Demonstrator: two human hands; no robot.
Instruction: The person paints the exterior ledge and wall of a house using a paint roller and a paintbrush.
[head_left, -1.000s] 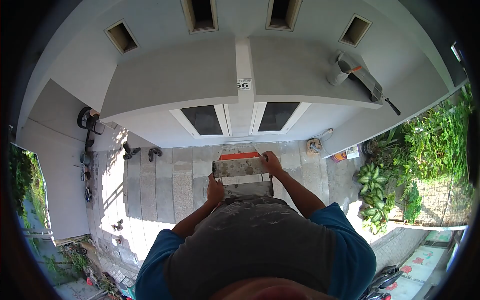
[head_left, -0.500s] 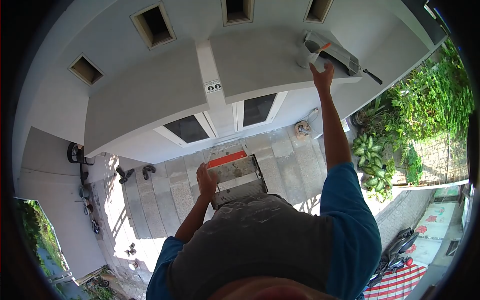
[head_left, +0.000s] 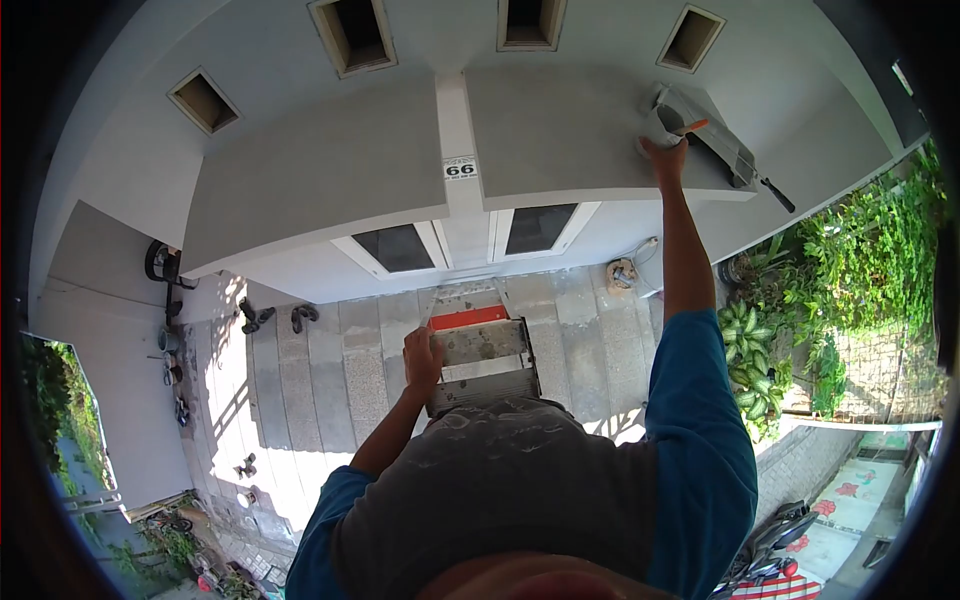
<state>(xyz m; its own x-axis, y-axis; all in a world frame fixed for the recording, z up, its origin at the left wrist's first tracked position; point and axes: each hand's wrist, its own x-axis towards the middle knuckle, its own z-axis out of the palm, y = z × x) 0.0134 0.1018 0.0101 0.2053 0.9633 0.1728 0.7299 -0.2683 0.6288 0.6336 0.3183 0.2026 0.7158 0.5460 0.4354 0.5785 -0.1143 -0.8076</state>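
Well, from my head camera, looking forward and down, I have both arms in sight, the right one stretched far out and the left one bent close to me. My right hand [head_left: 665, 157] is at the near side of a pale pot [head_left: 664, 122], thumb to the left and fingers to the right, so that grip is clasping the pot. The pot is on the right half of the grey ledge [head_left: 560, 135], towards its outer end, and an orange handle [head_left: 692, 127] pokes out over its rim. Just right of the pot sits a grey tray [head_left: 722, 130], slanting towards the front edge, and a black handle [head_left: 778, 195] juts out past that edge.

My left hand [head_left: 423, 360] is lower down, its grip curled on the left edge of the stepladder [head_left: 475, 345] in front of my belly. The ladder's top is spotted with stains and has an orange strip [head_left: 467, 318] along the far side. A white pillar [head_left: 455, 120] splits the ledge, with a number sign [head_left: 460, 168] on it, and two windows show below. On the paved floor [head_left: 370, 370], dark shoes [head_left: 304, 318] lie off to the left, near the wall
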